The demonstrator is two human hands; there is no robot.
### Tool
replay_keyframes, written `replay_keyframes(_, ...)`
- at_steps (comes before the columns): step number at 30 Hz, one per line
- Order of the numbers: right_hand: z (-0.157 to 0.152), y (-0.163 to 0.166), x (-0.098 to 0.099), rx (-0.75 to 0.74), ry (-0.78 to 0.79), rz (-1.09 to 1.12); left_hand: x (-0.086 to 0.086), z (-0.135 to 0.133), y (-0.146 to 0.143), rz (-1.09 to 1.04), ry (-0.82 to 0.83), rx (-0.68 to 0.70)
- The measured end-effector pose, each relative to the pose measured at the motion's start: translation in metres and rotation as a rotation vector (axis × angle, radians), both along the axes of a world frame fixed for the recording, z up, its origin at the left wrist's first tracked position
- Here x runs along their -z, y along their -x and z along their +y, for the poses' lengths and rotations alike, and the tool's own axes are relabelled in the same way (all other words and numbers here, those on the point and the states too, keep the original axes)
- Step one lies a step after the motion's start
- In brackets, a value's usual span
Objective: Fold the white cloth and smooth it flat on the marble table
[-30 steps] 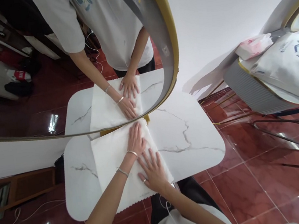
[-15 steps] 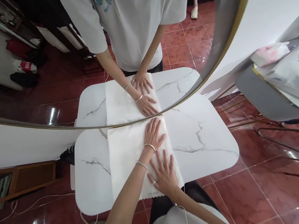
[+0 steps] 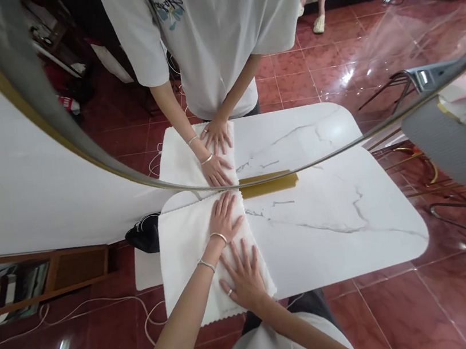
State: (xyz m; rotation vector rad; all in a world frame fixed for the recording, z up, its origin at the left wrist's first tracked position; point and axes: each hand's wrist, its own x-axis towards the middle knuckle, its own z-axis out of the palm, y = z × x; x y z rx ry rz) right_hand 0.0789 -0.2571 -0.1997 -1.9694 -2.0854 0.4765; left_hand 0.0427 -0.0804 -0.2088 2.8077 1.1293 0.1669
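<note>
A folded white cloth [image 3: 185,250] with scalloped edges lies on the left part of a white marble-patterned table [image 3: 334,218]. My left hand [image 3: 223,217] rests flat on the cloth near its far right edge, fingers spread, two bracelets on the wrist. Just nearer to me, my right hand [image 3: 242,274] presses flat on the cloth's right edge, a ring on one finger. Both hands are open and hold nothing.
A large gold-framed mirror [image 3: 269,184] stands at the table's far edge and reflects my arms, torso and the cloth. A grey chair [image 3: 449,144] with bags stands at the right. Cables [image 3: 104,308] trail over the red tiled floor at the left, beside a low wooden shelf [image 3: 43,276].
The camera has swung left, so table and mirror sit further right in view. Both hands stay flat on the cloth; the left hand slid slightly along its right edge.
</note>
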Motion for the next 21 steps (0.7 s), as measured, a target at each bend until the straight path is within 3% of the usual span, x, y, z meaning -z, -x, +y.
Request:
replay_keyframes(5, 0.003, 0.019, 0.009, 0.064, -0.058, -0.032, 0.005, 0.004, 0.009, -0.04, 0.031, 0.006)
replay_keyframes(11, 0.001, -0.009, 0.014, 0.103, -0.198, -0.067, 0.004, -0.001, -0.009, -0.138, 0.091, 0.026)
replay_keyframes(13, 0.015, -0.021, 0.012, 0.137, -0.286, -0.05, 0.001, -0.004, 0.005, -0.199, 0.088, -0.057)
replay_keyframes(17, 0.069, -0.033, 0.012, 0.081, -0.391, -0.028, -0.002, -0.007, 0.065, -0.201, 0.037, -0.359)
replay_keyframes(21, 0.121, -0.032, 0.02, 0.017, -0.37, -0.059, 0.001, -0.005, 0.105, -0.093, 0.038, -0.387)
